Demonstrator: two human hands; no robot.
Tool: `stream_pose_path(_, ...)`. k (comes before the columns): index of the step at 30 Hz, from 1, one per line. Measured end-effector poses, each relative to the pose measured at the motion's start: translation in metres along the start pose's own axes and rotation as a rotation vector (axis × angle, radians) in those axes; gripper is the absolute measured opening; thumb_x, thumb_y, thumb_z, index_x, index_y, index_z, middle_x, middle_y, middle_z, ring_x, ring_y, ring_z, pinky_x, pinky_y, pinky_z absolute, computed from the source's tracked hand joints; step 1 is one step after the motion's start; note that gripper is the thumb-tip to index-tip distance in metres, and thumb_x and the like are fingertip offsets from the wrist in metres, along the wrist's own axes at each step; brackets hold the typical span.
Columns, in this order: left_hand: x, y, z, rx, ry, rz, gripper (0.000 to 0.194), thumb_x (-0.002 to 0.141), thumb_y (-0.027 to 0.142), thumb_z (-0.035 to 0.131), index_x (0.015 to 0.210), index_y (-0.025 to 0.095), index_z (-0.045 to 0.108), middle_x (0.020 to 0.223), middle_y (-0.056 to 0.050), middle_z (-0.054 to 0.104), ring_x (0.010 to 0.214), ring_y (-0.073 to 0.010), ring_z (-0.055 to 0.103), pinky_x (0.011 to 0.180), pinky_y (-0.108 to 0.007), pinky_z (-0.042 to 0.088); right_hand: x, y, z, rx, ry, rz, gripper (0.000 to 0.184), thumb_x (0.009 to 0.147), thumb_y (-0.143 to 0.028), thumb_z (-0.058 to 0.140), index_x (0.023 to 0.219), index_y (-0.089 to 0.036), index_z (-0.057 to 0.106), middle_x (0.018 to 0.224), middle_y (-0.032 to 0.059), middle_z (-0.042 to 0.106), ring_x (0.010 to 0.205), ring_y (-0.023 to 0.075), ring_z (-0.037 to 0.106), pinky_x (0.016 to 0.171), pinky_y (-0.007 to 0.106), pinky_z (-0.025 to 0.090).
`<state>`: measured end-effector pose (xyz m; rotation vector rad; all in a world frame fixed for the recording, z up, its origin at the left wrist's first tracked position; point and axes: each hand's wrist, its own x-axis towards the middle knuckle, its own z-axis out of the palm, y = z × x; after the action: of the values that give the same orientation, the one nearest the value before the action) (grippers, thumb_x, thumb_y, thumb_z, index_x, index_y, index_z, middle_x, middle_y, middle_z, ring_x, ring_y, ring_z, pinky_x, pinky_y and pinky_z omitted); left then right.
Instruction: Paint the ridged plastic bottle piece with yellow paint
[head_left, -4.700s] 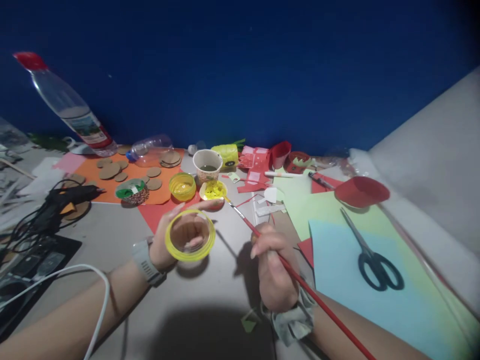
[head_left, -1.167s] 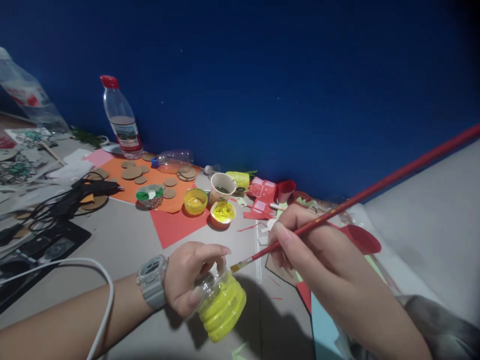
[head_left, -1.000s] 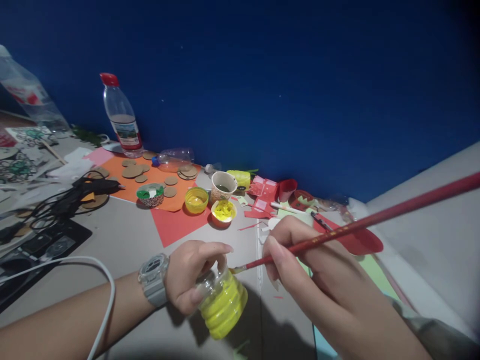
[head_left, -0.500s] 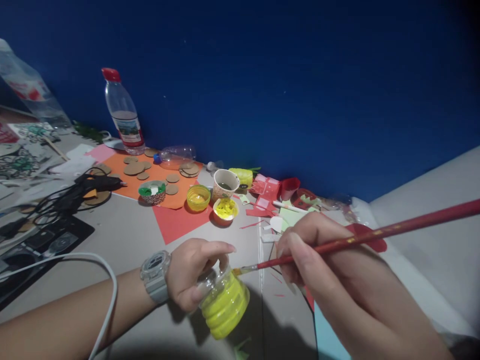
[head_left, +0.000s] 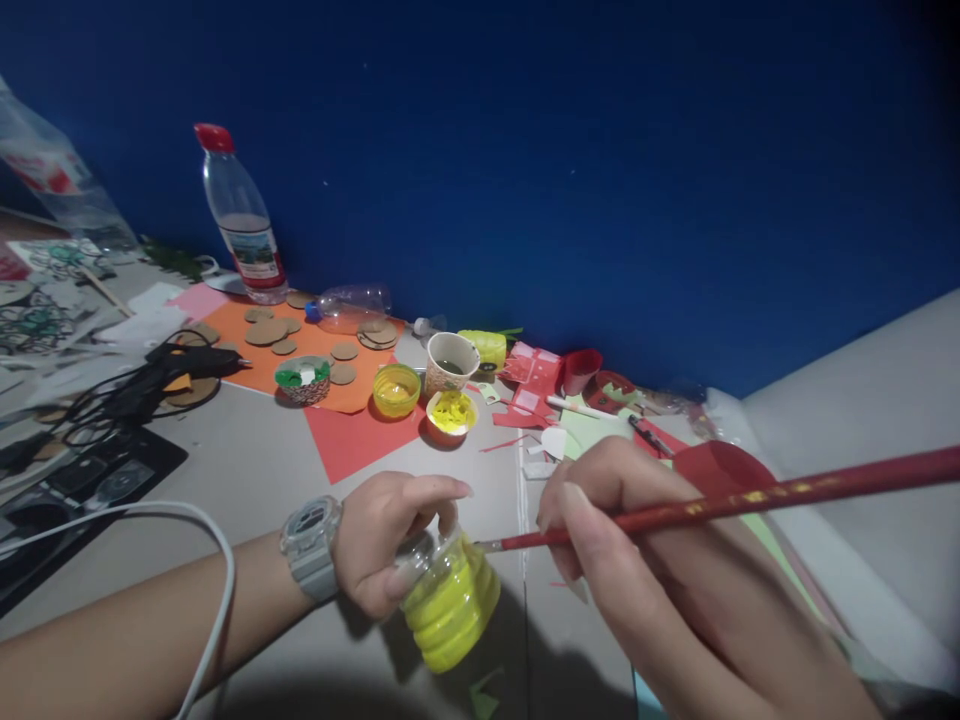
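My left hand [head_left: 394, 545] grips the clear rim of a cut plastic bottle [head_left: 454, 610], its ribbed side coated in yellow paint. The bottle piece is tilted above the grey table. Between the thumb and fingers of my right hand [head_left: 637, 540] is a red paintbrush [head_left: 697, 510], and its bristles touch the yellow side near the clear band. Beyond my hands stands a small cup of yellow paint [head_left: 452, 412]. A yellow-smeared clear bowl [head_left: 396, 391] is to its left, and a paper cup of dark liquid [head_left: 451, 362] is behind it.
A red-capped bottle [head_left: 251, 240] stands at the back left by the blue wall. Cardboard discs [head_left: 268, 331] lie on orange paper. A glue gun [head_left: 191, 360] with tangled cable lies at left. Paper scraps [head_left: 553, 442] and a red piece [head_left: 724, 465] are at right.
Earlier the bottle piece faced me and the brush was at the yellow paint cup. Now the bottle is turned sideways, and the brush has moved onto its painted side, its handle swinging lower.
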<state>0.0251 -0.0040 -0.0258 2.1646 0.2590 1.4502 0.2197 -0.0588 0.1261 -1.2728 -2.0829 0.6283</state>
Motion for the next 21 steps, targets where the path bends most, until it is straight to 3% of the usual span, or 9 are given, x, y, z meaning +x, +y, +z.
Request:
stream_pose_path(4, 0.0, -0.001, 0.0, 0.012, -0.009, 0.012, 0.057, 0.097, 0.054, 0.034, 0.14, 0.017, 0.041, 0.072, -0.001, 0.064, 0.04, -0.01, 0.045, 0.04, -0.022, 0.039, -0.002, -0.002, 0.003, 0.145, -0.013, 0.076, 0.031, 0.104, -0.031, 0.039, 0.075, -0.025, 0.048, 0.061, -0.0017, 0.053, 0.053, 0.0139, 0.053, 0.045, 0.027, 0.04)
stream_pose_path(10, -0.004, 0.0, 0.002, -0.057, 0.042, -0.034, 0.058, 0.095, 0.056, 0.036, 0.137, 0.017, 0.046, 0.073, -0.002, 0.062, 0.049, -0.0136, 0.053, 0.045, -0.024, 0.041, 0.006, 0.009, 0.001, 0.263, 0.185, 0.049, 0.029, 0.104, -0.031, 0.047, 0.077, -0.025, 0.054, 0.071, -0.0016, 0.054, 0.061, 0.0127, 0.05, 0.054, 0.026, 0.042)
stream_pose_path(16, -0.011, -0.001, 0.005, -0.147, 0.078, -0.056, 0.058, 0.095, 0.057, 0.038, 0.138, 0.019, 0.046, 0.081, -0.004, 0.066, 0.052, -0.0145, 0.054, 0.045, -0.025, 0.039, 0.021, 0.025, 0.008, 0.652, 0.069, 0.225, 0.03, 0.103, -0.035, 0.05, 0.076, -0.022, 0.053, 0.066, -0.0029, 0.053, 0.058, 0.0115, 0.05, 0.051, 0.024, 0.04)
stream_pose_path(21, -0.013, 0.001, 0.008, -0.192, 0.121, -0.066, 0.056, 0.096, 0.055, 0.042, 0.138, 0.019, 0.048, 0.086, -0.007, 0.067, 0.06, -0.016, 0.059, 0.049, -0.025, 0.043, 0.026, 0.029, 0.009, 0.619, -0.045, 0.221, 0.03, 0.103, -0.036, 0.05, 0.078, -0.021, 0.053, 0.064, -0.0042, 0.055, 0.058, 0.0093, 0.05, 0.055, 0.023, 0.04)
